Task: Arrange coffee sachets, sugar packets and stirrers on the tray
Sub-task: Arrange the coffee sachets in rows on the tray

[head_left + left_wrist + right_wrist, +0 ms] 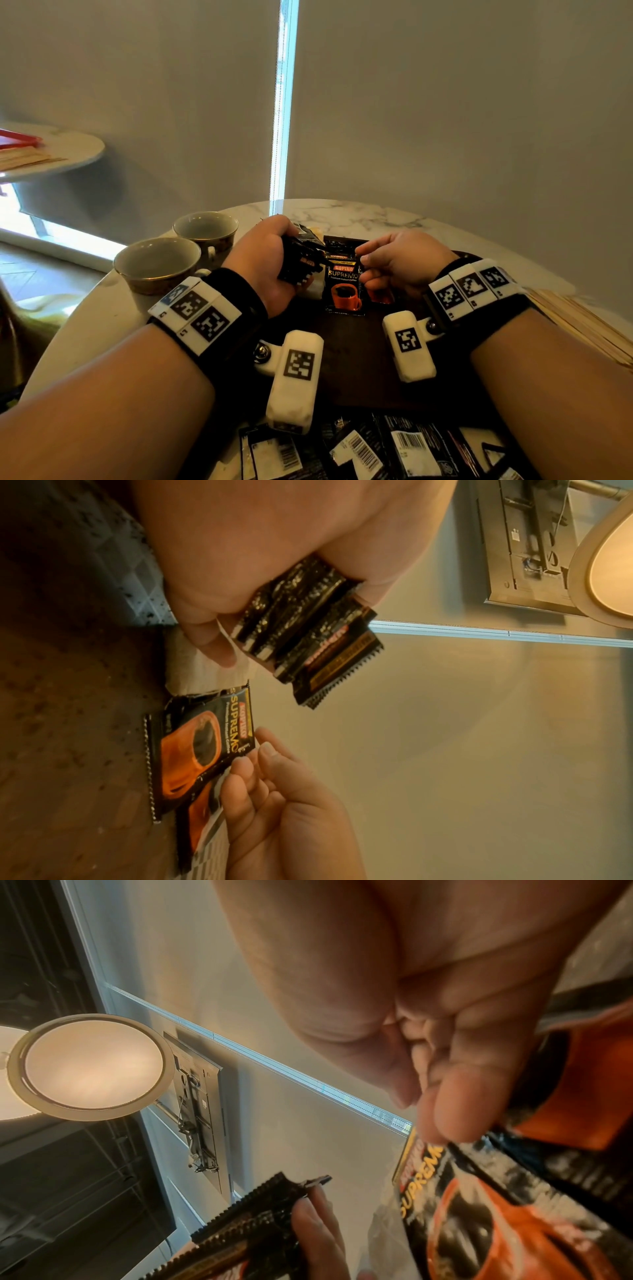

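My left hand (291, 270) grips a stack of black coffee sachets (303, 262), held just above the dark brown tray (359, 370); the same stack (308, 642) fans out past the thumb in the left wrist view. One Kopiko coffee sachet (344, 284) lies face up on the tray, overlapping another sachet (380, 296) to its right. My right hand (364, 270) hovers at its right edge, its relaxed fingertips (245, 767) touching that edge without a clear pinch. White sugar packets (317, 287) lie on the tray under my left hand.
Two empty cups (157, 263) (205, 229) stand left of the tray on the marble table (376, 216). Wooden stirrers (582, 325) lie in a pile to the right. Several loose sachets (376, 448) lie barcode side up at the near edge.
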